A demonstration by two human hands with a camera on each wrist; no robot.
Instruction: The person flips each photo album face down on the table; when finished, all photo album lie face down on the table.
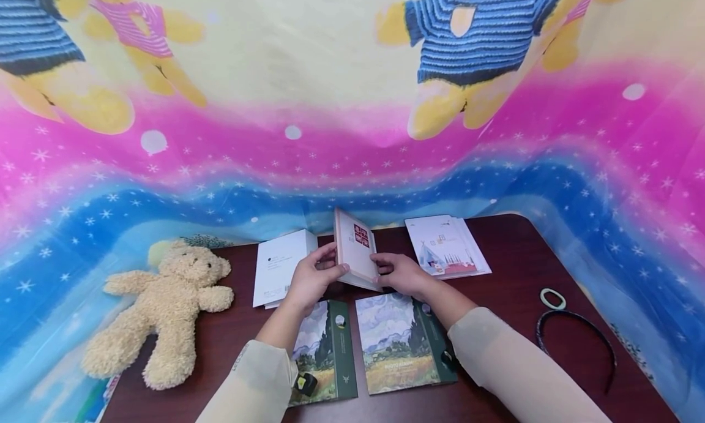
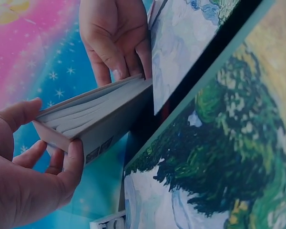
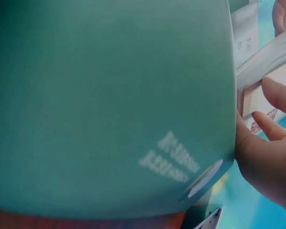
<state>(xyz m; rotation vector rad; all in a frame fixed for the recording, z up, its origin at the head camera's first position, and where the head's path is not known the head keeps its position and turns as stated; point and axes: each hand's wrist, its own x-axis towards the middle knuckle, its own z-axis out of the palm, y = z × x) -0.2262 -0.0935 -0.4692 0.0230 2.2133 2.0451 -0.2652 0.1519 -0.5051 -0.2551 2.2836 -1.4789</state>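
A thin book (image 1: pixel 355 242) with a pale cover and a red printed block stands tilted at the middle back of the table. My left hand (image 1: pixel 311 279) grips its left side at the spine, the thumb on one cover and the fingers on the other, as the left wrist view also shows. At the opposite edge my right hand (image 1: pixel 404 273) holds the book low down with thumb and fingers. Its pages fan slightly apart between the covers (image 2: pixel 81 109). Below the hands lie two photo albums with painted landscape covers, a left one (image 1: pixel 316 343) and a right one (image 1: pixel 393 343).
White books lie on both sides, a left one (image 1: pixel 283 267) and a stack on the right (image 1: pixel 446 248). A plush bear (image 1: pixel 176 300) sits at the left edge. A black headband (image 1: pixel 614 352) and a pale green ring (image 1: pixel 552 299) lie right. A printed curtain (image 1: pixel 352 166) borders the table.
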